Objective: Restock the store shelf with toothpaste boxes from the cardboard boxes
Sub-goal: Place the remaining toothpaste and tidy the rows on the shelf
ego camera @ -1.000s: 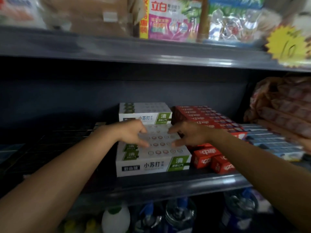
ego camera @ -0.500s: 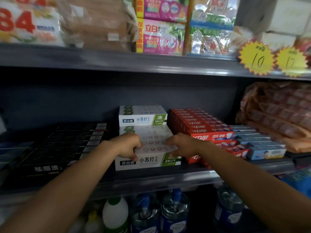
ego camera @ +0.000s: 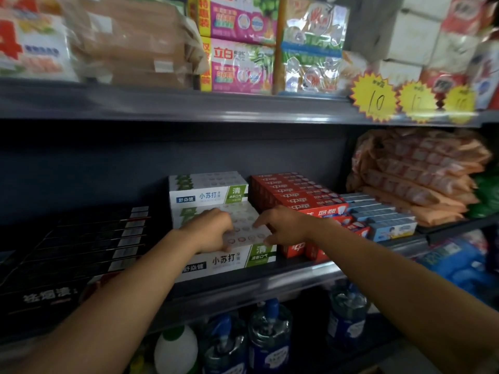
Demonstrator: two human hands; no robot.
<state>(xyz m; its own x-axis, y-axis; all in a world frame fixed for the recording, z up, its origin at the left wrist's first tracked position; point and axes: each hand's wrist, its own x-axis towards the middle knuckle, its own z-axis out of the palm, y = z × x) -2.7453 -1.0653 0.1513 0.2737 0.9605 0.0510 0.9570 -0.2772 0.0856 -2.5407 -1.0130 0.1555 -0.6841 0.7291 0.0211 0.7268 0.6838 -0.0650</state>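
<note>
A front stack of white-and-green toothpaste boxes (ego camera: 229, 261) lies on the dark middle shelf (ego camera: 243, 288), and a second stack (ego camera: 208, 195) sits behind it. My left hand (ego camera: 213, 230) rests on the top front box with its fingers hooked over the front edge. My right hand (ego camera: 283, 225) touches the box's right end, index finger stretched across the top and thumb at the front corner. No cardboard box is in view.
Red toothpaste boxes (ego camera: 297, 195) sit close on the right, then blue ones (ego camera: 386, 222) and orange packs (ego camera: 421, 171). Black boxes (ego camera: 81, 247) fill the left. Bottles (ego camera: 270, 338) stand on the shelf below, and yellow price tags (ego camera: 374, 98) hang from the upper shelf.
Both hands stay on the front toothpaste stack. My left fingers slid from flat on top to the front edge, and the view drew back and rose.
</note>
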